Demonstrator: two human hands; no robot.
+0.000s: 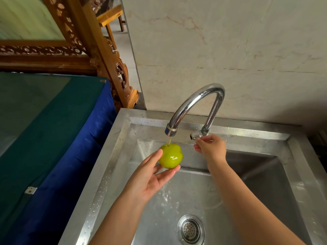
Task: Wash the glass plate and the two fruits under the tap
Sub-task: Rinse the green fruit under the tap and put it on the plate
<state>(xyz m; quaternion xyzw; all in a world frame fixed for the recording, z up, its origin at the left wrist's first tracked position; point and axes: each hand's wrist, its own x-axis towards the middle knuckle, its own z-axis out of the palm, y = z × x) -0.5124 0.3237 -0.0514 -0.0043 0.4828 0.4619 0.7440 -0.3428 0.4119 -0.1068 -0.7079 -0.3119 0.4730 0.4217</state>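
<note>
A shiny green fruit [170, 157] with a lobed shape rests in the fingers of my left hand [150, 175], held over the steel sink [113, 156]. A thin stream of water runs from the chrome tap spout [171, 130] onto the top of the fruit. My right hand [210, 145] pinches the tap handle [194, 136] at the base of the tap. The glass plate and a second fruit are not in view.
The sink drain strainer [191, 229] lies at the bottom of the basin. A table with green top and blue cloth [53, 138] stands to the left. A marble wall [230, 59] rises behind the tap, and a carved wooden frame [109, 64] stands at the back left.
</note>
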